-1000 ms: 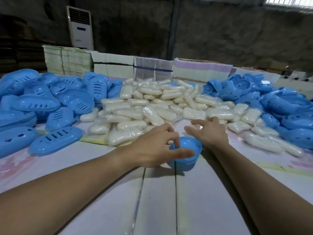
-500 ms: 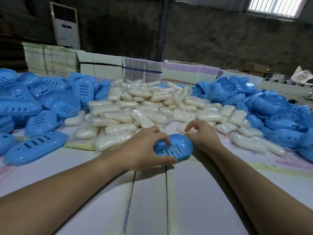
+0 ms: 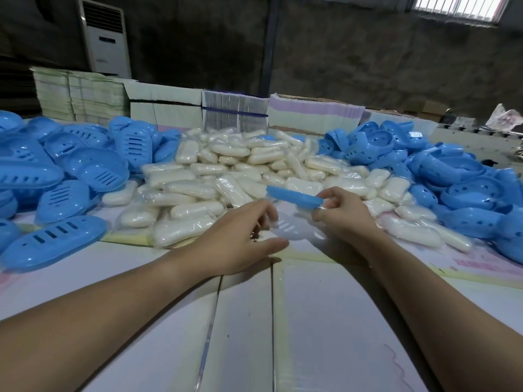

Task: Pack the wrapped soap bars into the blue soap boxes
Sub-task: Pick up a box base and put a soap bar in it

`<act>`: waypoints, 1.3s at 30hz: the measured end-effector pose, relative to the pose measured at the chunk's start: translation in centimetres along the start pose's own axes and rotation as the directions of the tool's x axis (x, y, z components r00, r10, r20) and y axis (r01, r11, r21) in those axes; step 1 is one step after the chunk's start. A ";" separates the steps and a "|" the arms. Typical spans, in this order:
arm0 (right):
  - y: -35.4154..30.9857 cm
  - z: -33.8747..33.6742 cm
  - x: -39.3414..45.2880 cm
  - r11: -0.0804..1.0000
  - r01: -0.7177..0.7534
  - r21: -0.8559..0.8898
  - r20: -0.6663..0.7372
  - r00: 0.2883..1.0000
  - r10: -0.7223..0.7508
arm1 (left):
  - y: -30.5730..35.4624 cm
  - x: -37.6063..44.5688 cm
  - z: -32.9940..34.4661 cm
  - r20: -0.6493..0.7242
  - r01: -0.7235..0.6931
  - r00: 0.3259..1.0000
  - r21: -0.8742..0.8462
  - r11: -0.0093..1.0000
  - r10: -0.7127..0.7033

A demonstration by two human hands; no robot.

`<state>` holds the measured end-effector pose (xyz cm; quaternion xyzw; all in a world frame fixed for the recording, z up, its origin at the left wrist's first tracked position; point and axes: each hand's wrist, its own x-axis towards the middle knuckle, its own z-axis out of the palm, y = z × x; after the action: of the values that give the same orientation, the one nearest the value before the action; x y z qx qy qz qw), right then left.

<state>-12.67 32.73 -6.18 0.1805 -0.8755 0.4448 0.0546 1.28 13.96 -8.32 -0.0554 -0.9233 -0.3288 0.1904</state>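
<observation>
A pile of white wrapped soap bars (image 3: 226, 176) lies across the middle of the table. Blue soap box halves are heaped at the left (image 3: 70, 171) and at the right (image 3: 452, 179). My right hand (image 3: 342, 216) pinches one end of a blue box half (image 3: 291, 197), held edge-on just above the table in front of the soap pile. Below it, between my hands, is a pale, blurred slotted piece (image 3: 288, 229). My left hand (image 3: 237, 241) holds that piece, fingers curled over it and thumb under it.
The white table top (image 3: 254, 321) stretches toward me below my forearms. Stacks of flat cartons (image 3: 158, 106) and a banded bundle (image 3: 235, 113) line the far edge. A white standing air conditioner (image 3: 104, 38) is against the dark back wall.
The closed blue box held flat between both hands has come apart. My right hand lifted a blue half up and to the right, and a pale slotted piece now shows at my left hand.
</observation>
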 end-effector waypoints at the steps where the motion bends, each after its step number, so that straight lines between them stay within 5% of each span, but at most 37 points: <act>1: -0.1 0.0 -0.2 0.999 0.032 -0.024 0.058 0.998 -0.031 | 0.0 0.1 0.1 -0.031 0.021 0.999 -0.011 1.000 -0.022; 5: -1.2 -0.5 -1.2 0.966 0.251 -0.062 0.296 0.929 -0.222 | 0.8 0.4 0.6 -0.050 0.070 0.997 0.072 0.995 -0.066; 9: -1.5 -0.8 -1.3 0.939 0.341 -0.038 0.349 0.885 -0.307 | 1.3 0.7 0.8 -0.019 0.050 0.999 0.177 0.983 -0.047; 15: 0.1 -1.5 -0.3 0.961 0.247 -0.122 0.252 0.945 -0.210 | 1.0 0.1 0.7 0.104 -0.068 0.993 0.203 0.977 0.048; 22: 0.6 -1.4 0.3 0.983 0.146 -0.113 0.054 0.989 -0.141 | 1.2 0.2 0.3 0.046 -0.095 0.995 0.202 0.975 0.088; 28: 0.2 -1.7 0.2 0.987 0.108 0.121 -0.030 0.994 -0.105 | 0.4 -0.4 -1.0 0.194 -0.177 0.967 0.037 0.983 0.167; 33: -1.0 -2.6 -0.8 0.951 0.086 0.296 0.217 0.964 -0.155 | -0.1 -0.3 -1.1 0.206 -0.148 0.966 -0.043 0.988 0.153; 39: -2.6 -2.1 -2.5 0.962 0.177 0.209 0.465 0.847 -0.257 | -0.3 -0.3 -1.2 0.111 -0.048 0.992 -0.164 0.985 0.067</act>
<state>-9.51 33.68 -3.56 0.3888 -0.7965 0.4437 -0.1323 1.82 12.95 -7.73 -0.1162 -0.9013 -0.3930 0.1408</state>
